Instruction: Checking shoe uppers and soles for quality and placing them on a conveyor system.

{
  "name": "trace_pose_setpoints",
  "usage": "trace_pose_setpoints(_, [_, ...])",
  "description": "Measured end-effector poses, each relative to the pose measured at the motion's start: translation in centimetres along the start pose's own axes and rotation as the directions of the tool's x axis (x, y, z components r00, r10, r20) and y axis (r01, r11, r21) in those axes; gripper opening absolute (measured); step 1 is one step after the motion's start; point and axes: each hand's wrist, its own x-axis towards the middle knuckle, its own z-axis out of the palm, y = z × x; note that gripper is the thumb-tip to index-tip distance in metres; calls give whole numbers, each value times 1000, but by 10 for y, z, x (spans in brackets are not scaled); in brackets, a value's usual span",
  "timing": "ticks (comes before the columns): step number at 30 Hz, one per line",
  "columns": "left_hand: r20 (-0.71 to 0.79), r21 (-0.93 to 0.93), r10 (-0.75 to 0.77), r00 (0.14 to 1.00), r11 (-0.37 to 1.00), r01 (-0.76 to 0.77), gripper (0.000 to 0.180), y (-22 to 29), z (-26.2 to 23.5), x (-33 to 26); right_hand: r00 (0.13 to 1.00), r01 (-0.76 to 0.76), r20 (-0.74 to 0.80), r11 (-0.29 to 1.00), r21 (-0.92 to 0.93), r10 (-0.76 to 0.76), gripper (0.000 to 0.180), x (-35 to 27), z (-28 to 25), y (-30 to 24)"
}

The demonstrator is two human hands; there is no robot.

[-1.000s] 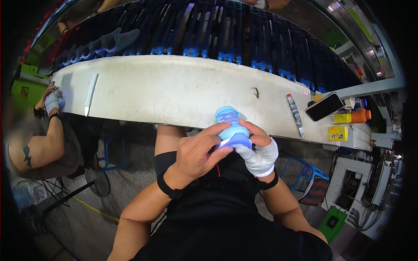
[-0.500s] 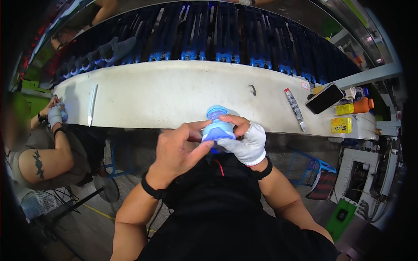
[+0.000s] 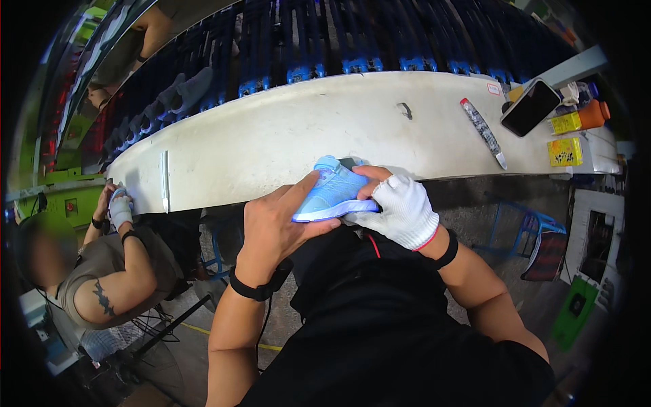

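Note:
A small light-blue sneaker (image 3: 329, 195) with a pale sole is held between my two hands at the near edge of the white table (image 3: 258, 146). Its side now faces up, toe pointing down and left. My bare left hand (image 3: 274, 220) grips the toe end, with the thumb along the sole and the fingers over the upper. On the heel end closes my right hand (image 3: 400, 207), in a white glove that leaves the thumb and forefinger bare. Part of the heel is hidden behind those fingers.
Beyond the table runs a conveyor of dark-blue slats (image 3: 359, 41), with several shoes (image 3: 193, 91) at its left. A white-handled knife (image 3: 165, 182) lies left, a tape-wrapped knife (image 3: 483, 132) right, near a phone (image 3: 531, 108) and yellow box (image 3: 564, 152). A co-worker (image 3: 115, 271) sits left.
The sneaker has turned from end-on to side-up between my hands, and both hands have shifted their grip with it. The whole view has tilted, bringing more of the co-worker into sight.

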Motion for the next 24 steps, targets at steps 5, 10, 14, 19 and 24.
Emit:
trace_pose_setpoints(5, [-61, -13, -16, 998, 1000, 15, 80, 5, 8, -10, 999, 0, -51, 1000, -21, -2, 39, -1, 7, 3])
trace_pose_setpoints(10, [-16, -15, -132, 991, 991, 132, 79, 31, 2, -9, 997, -28, -72, 1000, -6, 27, 40, -4, 6, 4])
trace_pose_setpoints(14, [-40, -64, -89, 995, 994, 86, 74, 42, 5, -6, 993, -121, -36, 977, -174, 116, 61, -6, -16, -14])
trace_pose_setpoints(19, [-279, -298, 93, 956, 938, -179, 65, 47, 49, 3, 965, 249, -114, 962, 117, -236, 96, -2, -47, -18])
trace_pose_setpoints(24, [-390, -314, 69, 918, 927, -203, 52, 47, 78, -9, 979, 171, -142, 971, 167, -148, 68, 0, -48, -28])
